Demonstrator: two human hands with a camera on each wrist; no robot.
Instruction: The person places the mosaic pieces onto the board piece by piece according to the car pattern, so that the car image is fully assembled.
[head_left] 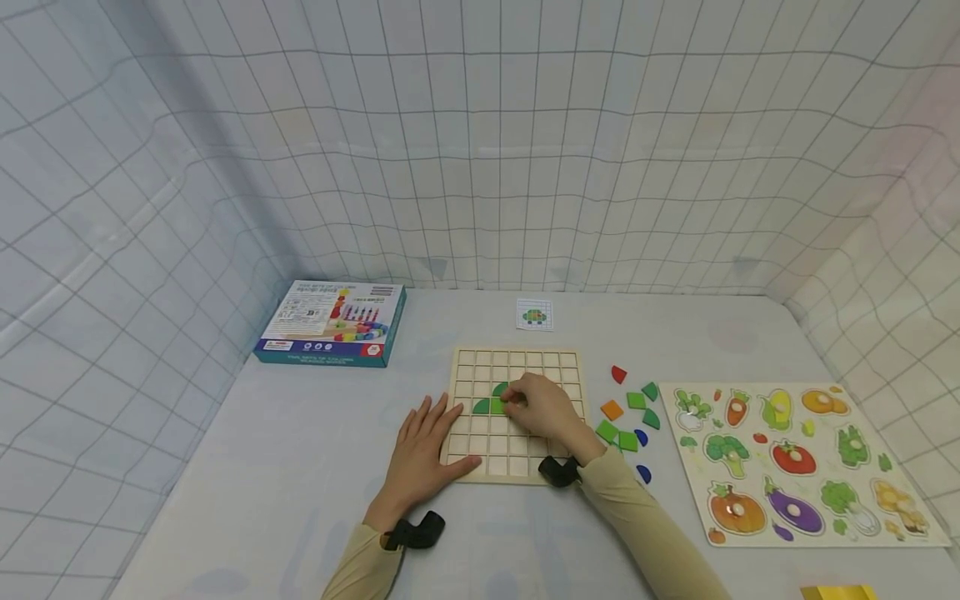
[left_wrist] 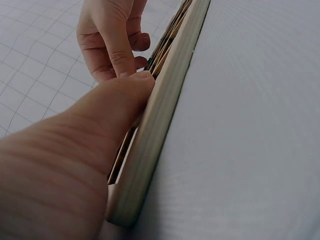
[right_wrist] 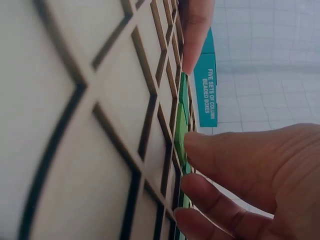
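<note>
A wooden grid board lies on the table, with a green square tile and dark green quarter-round tiles in its cells. My left hand rests flat at the board's left edge, fingers spread and thumb over the near-left corner. Over the middle of the grid, my right hand has its thumb and fingers bent down at the green tiles. In the right wrist view, the thumb meets the light green tile, and the other fingertips sit close beside it. The fingers partly hide these tiles.
Right of the board lie loose green, red, orange and blue tiles. Farther right is a vegetable puzzle board. A small pattern card lies behind the grid, and a beaded-box carton at the back left. A yellow object shows at the front right.
</note>
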